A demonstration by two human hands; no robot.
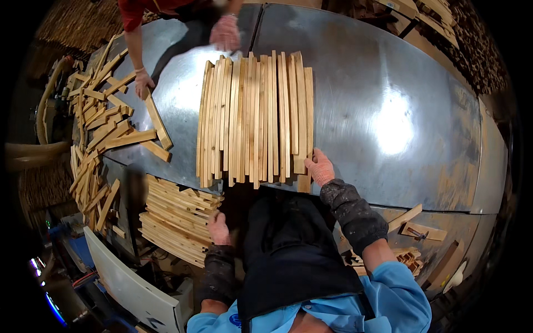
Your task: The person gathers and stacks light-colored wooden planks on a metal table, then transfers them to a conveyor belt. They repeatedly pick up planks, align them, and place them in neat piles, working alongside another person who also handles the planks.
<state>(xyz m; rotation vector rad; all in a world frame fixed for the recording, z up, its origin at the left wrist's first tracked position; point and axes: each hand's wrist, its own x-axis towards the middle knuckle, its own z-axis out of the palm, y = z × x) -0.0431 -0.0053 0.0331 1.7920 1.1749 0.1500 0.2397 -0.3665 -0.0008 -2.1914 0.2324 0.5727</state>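
Shiny metal surface carries your row of wooden strips, probably stiff and light, best held near the ends. Your right hand touches its near right corner, your left hand is beside the lower stack; whether either's fingers are clamped, I cannot tell.

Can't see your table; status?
Right hand touching row of long pale wooden slats. Left hand beside lower pale wooden stack. Co-worker's blurred hand near row's far end.
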